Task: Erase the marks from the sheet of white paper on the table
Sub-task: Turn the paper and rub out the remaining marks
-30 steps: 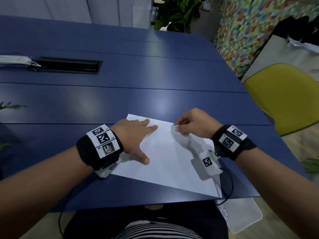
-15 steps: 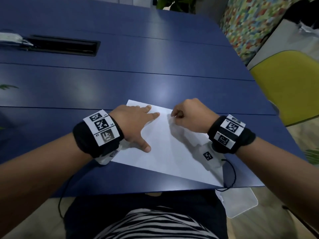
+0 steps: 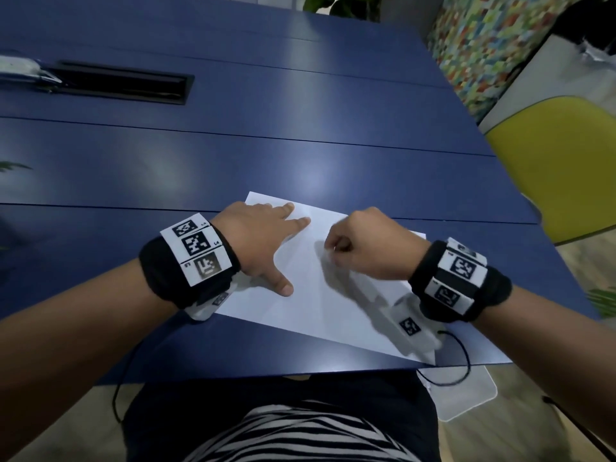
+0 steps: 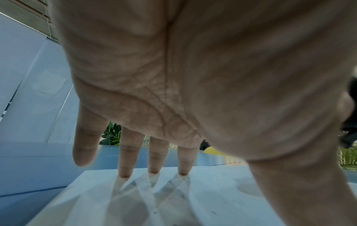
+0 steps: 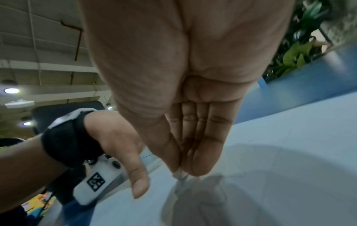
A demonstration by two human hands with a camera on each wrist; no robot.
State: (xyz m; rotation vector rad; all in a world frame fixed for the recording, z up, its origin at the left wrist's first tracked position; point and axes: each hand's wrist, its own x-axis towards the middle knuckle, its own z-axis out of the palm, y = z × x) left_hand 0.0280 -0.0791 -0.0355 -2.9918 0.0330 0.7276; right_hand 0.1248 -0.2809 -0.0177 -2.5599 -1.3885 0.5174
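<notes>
2 hands on the white rectangular paper sheet [image 3: 310, 288], which lies near your edge of the dark blue table [image 3: 233, 155], long axis running from far-left to near-right. Your left hand [image 3: 263, 241] lies flat, fingers straight, pinning the sheet's left part. Your right hand [image 3: 370, 248] is curled, fingertips [image 5: 195, 169] pinching a small whitish eraser [image 5: 179, 175] touching the paper mid-sheet, just right of the left fingers. Faint marks [image 4: 181, 195] lie near the left palm, so rub leftward, I'd guess.

Sheet [image 3: 310, 305] on table [image 3: 300, 155]; left hand [image 3: 256, 241] beside right hand [image 3: 370, 248] on it.
</notes>
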